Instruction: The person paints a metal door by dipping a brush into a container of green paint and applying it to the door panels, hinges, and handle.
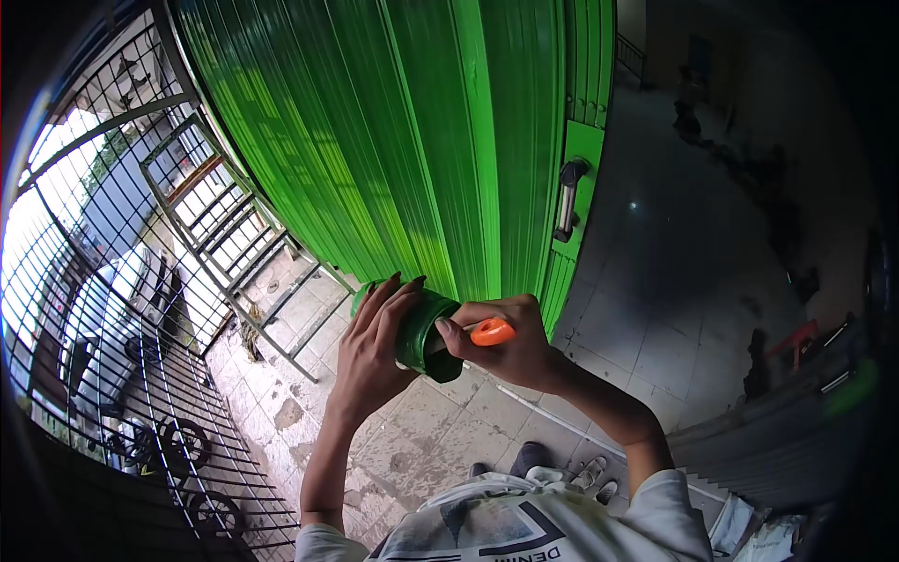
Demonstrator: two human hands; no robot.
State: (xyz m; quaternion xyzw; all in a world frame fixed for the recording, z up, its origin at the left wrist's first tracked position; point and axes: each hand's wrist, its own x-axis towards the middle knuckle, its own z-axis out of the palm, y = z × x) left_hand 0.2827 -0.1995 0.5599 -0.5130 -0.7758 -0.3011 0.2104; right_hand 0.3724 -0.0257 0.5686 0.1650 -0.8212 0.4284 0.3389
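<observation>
A green, paint-covered can [426, 330] is tilted on its side in front of my chest. Fingers of my left hand [373, 335] wrap around its far side and hold it. My right hand [510, 342] is closed around the orange handle of a paintbrush [493, 331], with the thumb pressed along it. The brush's other end points into the mouth of the can, and its bristles are hidden there. Behind both hands stands a green ribbed metal door [440, 140].
A black door handle [567, 199] is at the door's right edge. To the left, a metal stepladder [243, 244] stands on the tiled floor [421, 440] by a black barred gate [103, 309]. Shoes [590, 471] lie near my feet. A dim room opens on the right.
</observation>
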